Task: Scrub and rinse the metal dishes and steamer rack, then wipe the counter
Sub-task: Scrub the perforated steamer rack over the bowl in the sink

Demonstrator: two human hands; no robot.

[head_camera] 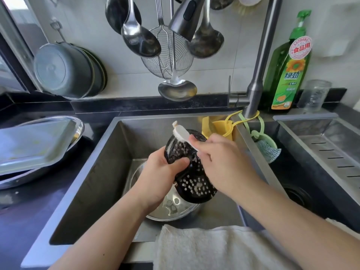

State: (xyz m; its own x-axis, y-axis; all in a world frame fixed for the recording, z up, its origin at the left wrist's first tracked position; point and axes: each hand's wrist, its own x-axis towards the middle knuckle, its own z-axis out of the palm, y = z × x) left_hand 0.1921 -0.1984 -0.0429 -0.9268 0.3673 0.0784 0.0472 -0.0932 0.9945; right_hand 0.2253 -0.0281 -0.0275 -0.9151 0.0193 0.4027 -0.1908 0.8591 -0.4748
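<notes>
Left hand: my left hand (161,170) is gripping the round, dark perforated steamer rack (190,168), thumb curled over its face, tilting it above the sink.
Right hand: my right hand (220,158) is pinching the handle of a white bristled scrubbing brush (181,135), its head pressing on the rack's upper rim.
Sink: a round shiny metal dish (171,207) is lying in the grey steel sink basin (93,172), directly under the rack.
Counter: a rectangular metal tray (35,145) is resting on a metal bowl at my left.
Front edge: a white towel (210,248) is draping over the sink's near rim.
</notes>
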